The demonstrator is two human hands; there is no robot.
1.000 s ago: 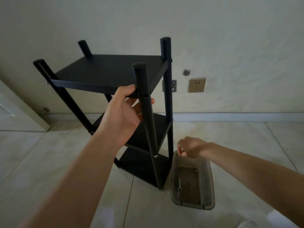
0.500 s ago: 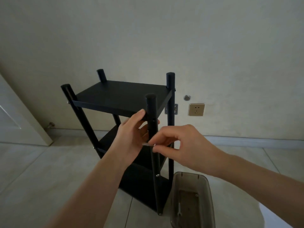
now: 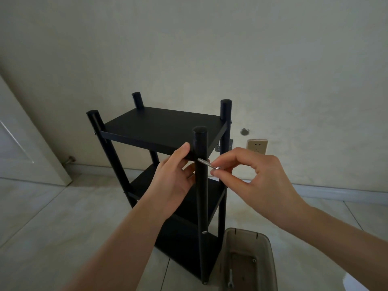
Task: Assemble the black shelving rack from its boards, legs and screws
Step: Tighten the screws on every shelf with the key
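The black shelving rack (image 3: 161,127) stands upright on the tiled floor with three boards between its legs. My left hand (image 3: 172,175) grips the front edge of the top board beside the near front leg (image 3: 201,185), thumb on top. My right hand (image 3: 247,177) pinches a silver screw (image 3: 206,163) by its head. The screw's tip touches the near leg at the height of the top board. A fitted screw (image 3: 204,232) shows lower on the same leg.
A translucent grey plastic bin (image 3: 270,259) sits on the floor right of the rack, holding a small wrench (image 3: 230,280) and a loose screw (image 3: 254,260). A wall with a socket (image 3: 257,146) lies close behind. A white door (image 3: 25,143) stands at the left.
My right hand rose from the bin with a screw and brought its tip to the near leg. My left hand stayed on the top board's edge. The view tilted upward.
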